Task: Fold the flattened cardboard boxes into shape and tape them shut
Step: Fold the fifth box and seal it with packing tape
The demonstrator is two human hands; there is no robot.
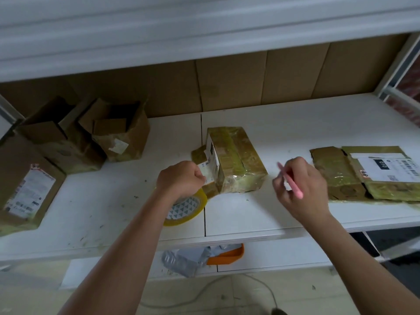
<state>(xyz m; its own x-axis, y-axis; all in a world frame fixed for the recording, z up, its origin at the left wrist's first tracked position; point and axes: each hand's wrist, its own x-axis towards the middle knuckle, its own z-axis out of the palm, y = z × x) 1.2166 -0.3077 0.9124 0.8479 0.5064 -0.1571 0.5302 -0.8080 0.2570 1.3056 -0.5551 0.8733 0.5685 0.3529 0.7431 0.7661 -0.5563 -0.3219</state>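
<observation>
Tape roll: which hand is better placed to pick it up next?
Left, probably. The tape roll lies on the shelf right under the left hand's wrist, though that hand is pinching the label on the taped box. The right hand is farther off and holds a pink cutter.

We see even, soft indoor light, no hard shadows; mild glare on the white shelf (284, 123) right of centre. Wide-angle bending at edges, top shelf lip smeared, overall slightly soft focus
</observation>
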